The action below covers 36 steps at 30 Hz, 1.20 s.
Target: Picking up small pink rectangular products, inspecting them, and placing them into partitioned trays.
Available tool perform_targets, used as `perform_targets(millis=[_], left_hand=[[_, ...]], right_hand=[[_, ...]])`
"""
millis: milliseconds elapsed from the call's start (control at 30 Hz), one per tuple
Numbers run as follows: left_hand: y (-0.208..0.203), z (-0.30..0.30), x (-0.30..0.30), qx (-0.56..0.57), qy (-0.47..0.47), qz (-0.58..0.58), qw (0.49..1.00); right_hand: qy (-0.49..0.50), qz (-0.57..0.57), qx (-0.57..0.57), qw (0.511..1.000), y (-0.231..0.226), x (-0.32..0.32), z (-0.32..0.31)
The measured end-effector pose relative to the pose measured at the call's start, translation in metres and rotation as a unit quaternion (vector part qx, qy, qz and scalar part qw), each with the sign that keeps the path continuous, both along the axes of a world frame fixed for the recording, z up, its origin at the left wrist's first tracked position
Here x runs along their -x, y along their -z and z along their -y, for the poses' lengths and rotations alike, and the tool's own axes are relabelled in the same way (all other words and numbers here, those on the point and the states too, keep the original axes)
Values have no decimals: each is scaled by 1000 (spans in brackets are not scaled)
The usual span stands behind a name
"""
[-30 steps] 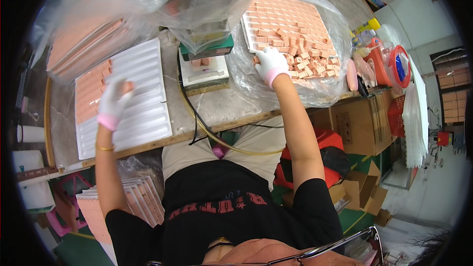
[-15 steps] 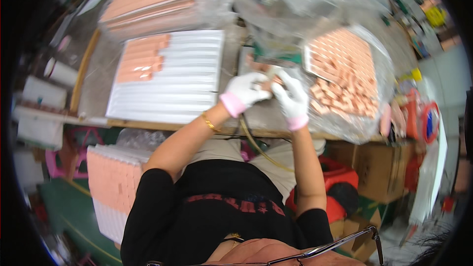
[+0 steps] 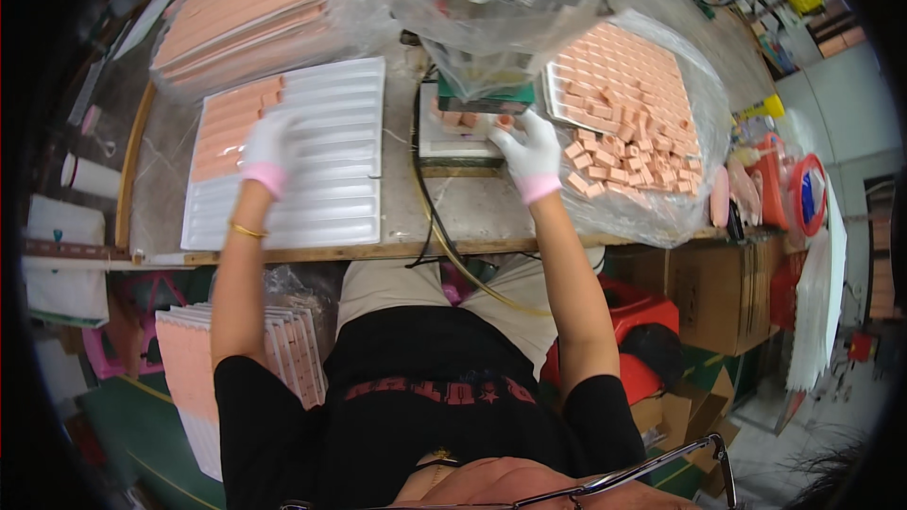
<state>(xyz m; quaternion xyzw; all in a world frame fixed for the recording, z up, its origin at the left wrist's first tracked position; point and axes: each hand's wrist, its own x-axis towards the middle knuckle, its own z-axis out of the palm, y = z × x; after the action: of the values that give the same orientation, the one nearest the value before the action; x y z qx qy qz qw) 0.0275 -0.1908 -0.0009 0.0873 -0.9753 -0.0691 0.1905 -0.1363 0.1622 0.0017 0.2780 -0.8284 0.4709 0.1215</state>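
Nearest, your black T-shirt (image 3: 425, 345) carries reddish lettering and a star across the chest. Beside your legs, below the worktop's (image 3: 373, 251) front edge, stands a stack of white trays (image 3: 194, 359) bearing peach pieces.

Along the left of that front edge lies a white ribbed tray (image 3: 331, 161). Peach blocks (image 3: 219, 137) fill its far left corner and run partway down its left side, ending in a stepped edge; the right and near grooves are bare, so the greater part looks unfilled. Your gloved left hand (image 3: 269, 144) is over that edge, too blurred to tell how open the fingers are or whether they have hold of anything.

Right of the tray, your gloved right hand (image 3: 529, 151) is at a bench fixture (image 3: 487, 97) with a green front. Its fingers are partly curled, thumb apart, at a single block (image 3: 505, 121); whether they grip it or merely touch it, you cannot tell from here. More blocks lie on the fixture's white plate (image 3: 458, 146).

Farther right, plenty of loose blocks (image 3: 635, 159) remain heaped on clear plastic. At the worktop's far left corner, a stack of filled trays (image 3: 250, 5) sits under film, no label legible.
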Motion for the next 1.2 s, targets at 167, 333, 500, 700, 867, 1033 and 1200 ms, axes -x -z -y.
perform_targets(millis=[167, 333, 500, 700, 867, 1033, 1200], left_hand=[[-3, 43, -9, 48, -104, 169, 979], [0, 62, -24, 68, -43, 135, 988], [-1, 59, -15, 0, -22, 152, 988], [-12, -32, 13, -25, 88, -45, 995], [-12, -145, 27, -549, 177, 32, 816], [-18, -183, 47, -326, 202, 23, 923], [-18, -197, 45, -310, 211, -12, 927]], right_hand=[[10, -60, -21, 998, 30, 14, 23], [-8, -4, -120, 993, -8, 13, 5], [80, -9, -435, 897, -6, 42, -97], [52, -36, -521, 851, -9, 45, -91], [-131, 122, -116, 977, -41, -5, -50], [-240, -25, -117, 963, -33, -38, -16], [-203, 14, -233, 951, -45, -45, -15]])
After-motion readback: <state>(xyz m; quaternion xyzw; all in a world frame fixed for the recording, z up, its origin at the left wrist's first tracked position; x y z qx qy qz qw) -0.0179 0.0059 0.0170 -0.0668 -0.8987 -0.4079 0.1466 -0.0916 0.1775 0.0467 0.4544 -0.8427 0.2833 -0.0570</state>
